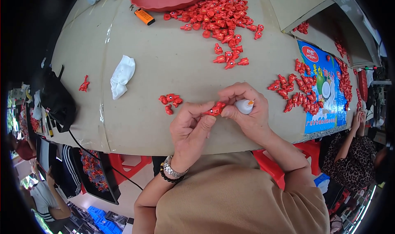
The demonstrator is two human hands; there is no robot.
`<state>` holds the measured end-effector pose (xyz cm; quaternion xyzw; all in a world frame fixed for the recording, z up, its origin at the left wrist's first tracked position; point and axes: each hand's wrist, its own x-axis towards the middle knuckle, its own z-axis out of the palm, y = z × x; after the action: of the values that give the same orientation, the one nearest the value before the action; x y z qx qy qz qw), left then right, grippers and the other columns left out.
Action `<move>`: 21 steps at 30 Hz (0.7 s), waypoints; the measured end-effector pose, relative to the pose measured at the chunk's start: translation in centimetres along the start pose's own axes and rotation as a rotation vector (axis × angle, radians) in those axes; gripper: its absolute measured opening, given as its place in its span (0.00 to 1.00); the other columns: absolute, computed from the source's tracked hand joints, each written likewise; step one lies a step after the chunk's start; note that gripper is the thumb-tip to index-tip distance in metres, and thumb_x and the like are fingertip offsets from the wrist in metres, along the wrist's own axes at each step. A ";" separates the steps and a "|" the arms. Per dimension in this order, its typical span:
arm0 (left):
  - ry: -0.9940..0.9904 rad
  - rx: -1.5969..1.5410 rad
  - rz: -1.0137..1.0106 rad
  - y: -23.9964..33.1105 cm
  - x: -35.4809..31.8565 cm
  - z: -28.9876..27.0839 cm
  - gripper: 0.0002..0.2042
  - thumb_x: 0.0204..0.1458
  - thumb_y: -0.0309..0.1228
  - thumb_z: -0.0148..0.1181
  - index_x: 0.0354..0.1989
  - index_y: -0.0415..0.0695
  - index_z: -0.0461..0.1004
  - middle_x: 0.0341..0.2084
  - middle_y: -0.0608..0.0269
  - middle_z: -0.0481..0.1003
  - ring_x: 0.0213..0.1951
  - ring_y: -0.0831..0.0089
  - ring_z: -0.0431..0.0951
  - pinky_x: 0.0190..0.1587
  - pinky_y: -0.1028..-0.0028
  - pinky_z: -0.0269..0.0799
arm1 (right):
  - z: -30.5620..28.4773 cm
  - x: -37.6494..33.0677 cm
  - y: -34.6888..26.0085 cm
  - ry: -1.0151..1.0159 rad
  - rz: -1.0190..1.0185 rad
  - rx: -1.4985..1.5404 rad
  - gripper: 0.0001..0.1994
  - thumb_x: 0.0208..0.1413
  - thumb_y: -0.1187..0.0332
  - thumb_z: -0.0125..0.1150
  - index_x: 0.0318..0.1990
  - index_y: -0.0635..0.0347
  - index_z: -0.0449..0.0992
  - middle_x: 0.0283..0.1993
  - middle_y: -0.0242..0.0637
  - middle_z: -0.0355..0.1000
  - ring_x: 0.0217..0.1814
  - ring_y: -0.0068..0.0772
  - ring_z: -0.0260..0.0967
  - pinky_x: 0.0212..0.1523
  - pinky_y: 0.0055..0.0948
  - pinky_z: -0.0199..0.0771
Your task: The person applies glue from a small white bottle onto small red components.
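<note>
Between the thumb and fingers of my left hand (190, 129) is a small glossy red figurine (215, 109), held over the table near its front edge. My right hand (256, 118) curls around a small white squeeze bottle (244, 106) with an orange tip. Its thumb and forefinger reach the right end of the figurine; whether they pinch a tiny part there, I cannot tell. Just left of my hands lies a little group of red figurines (170, 100). A large heap of the same kind (220, 17) spreads at the far middle.
A red scalloped tray (164, 1), an orange lighter (144, 17) and a crumpled white tissue (122, 77) lie on the table (164, 61). More figurines rest on a blue printed sheet (325, 87) at right. A black bag (57, 96) sits left. Other people work on both sides.
</note>
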<state>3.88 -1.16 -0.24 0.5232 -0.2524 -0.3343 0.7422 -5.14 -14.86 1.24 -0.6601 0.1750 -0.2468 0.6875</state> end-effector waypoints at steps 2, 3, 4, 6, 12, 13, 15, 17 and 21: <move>0.001 0.017 0.028 -0.1 -0.1 -0.1 0.09 0.55 0.21 0.56 0.44 0.38 0.70 0.30 0.68 0.73 0.22 0.89 0.64 0.22 0.86 0.60 | -0.5 0.0 0.3 -0.045 0.004 -0.001 0.10 0.47 0.74 0.68 0.37 0.66 0.75 0.36 0.34 0.70 0.32 0.21 0.67 0.31 0.20 0.70; -0.002 0.017 0.025 0.0 -0.1 0.1 0.09 0.55 0.21 0.56 0.44 0.38 0.70 0.30 0.68 0.73 0.22 0.89 0.64 0.22 0.86 0.60 | -0.7 0.1 0.5 -0.098 0.006 -0.003 0.10 0.47 0.74 0.68 0.37 0.65 0.75 0.36 0.34 0.69 0.33 0.20 0.67 0.31 0.20 0.70; 0.011 0.001 0.004 0.3 -0.1 0.2 0.09 0.55 0.21 0.56 0.44 0.38 0.71 0.31 0.68 0.74 0.22 0.89 0.64 0.23 0.86 0.60 | -0.7 0.1 0.7 -0.094 0.008 -0.003 0.10 0.47 0.74 0.68 0.37 0.65 0.75 0.36 0.34 0.69 0.33 0.20 0.67 0.31 0.20 0.70; 0.023 -0.016 -0.019 0.3 -0.1 0.3 0.08 0.55 0.21 0.56 0.43 0.38 0.71 0.31 0.67 0.74 0.22 0.89 0.64 0.23 0.86 0.60 | -0.8 0.2 0.8 -0.103 -0.075 0.016 0.10 0.46 0.74 0.68 0.36 0.64 0.76 0.36 0.34 0.69 0.32 0.20 0.67 0.30 0.19 0.70; 0.028 0.061 0.040 -0.2 -0.1 0.0 0.07 0.53 0.19 0.57 0.40 0.37 0.72 0.31 0.67 0.76 0.23 0.89 0.65 0.24 0.86 0.61 | -1.1 0.4 0.9 -0.121 -0.134 -0.101 0.09 0.42 0.75 0.71 0.32 0.60 0.78 0.35 0.35 0.70 0.34 0.23 0.66 0.33 0.22 0.66; 0.029 0.094 0.041 -0.1 -0.2 0.0 0.06 0.53 0.18 0.58 0.39 0.37 0.73 0.31 0.65 0.76 0.24 0.88 0.67 0.25 0.86 0.63 | -1.1 0.4 0.9 -0.121 -0.131 -0.101 0.09 0.42 0.75 0.71 0.32 0.60 0.78 0.35 0.35 0.70 0.34 0.23 0.66 0.33 0.22 0.66; 0.031 0.128 0.043 -0.2 -0.1 0.0 0.06 0.52 0.18 0.58 0.38 0.37 0.73 0.31 0.64 0.77 0.26 0.87 0.69 0.27 0.86 0.64 | -1.1 0.4 0.8 -0.108 -0.093 -0.091 0.09 0.40 0.75 0.72 0.31 0.60 0.78 0.34 0.34 0.70 0.34 0.24 0.66 0.34 0.24 0.65; 0.043 0.186 0.096 -0.3 -0.1 0.0 0.06 0.52 0.17 0.58 0.38 0.36 0.74 0.33 0.60 0.78 0.30 0.85 0.73 0.30 0.84 0.69 | -1.1 0.4 0.8 -0.111 -0.094 -0.085 0.09 0.40 0.75 0.72 0.31 0.60 0.78 0.34 0.34 0.70 0.34 0.23 0.66 0.34 0.24 0.65; 0.035 0.168 0.113 -0.3 -0.2 0.2 0.07 0.52 0.16 0.57 0.38 0.36 0.74 0.34 0.58 0.79 0.33 0.82 0.75 0.34 0.83 0.71 | -1.0 0.4 0.9 -0.111 -0.084 -0.090 0.09 0.40 0.74 0.72 0.31 0.60 0.78 0.34 0.34 0.70 0.34 0.23 0.66 0.34 0.23 0.66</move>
<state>3.59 -1.19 -0.47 0.5743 -0.2958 -0.2604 0.7175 -5.31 -15.88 0.32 -0.7098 0.1195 -0.2304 0.6549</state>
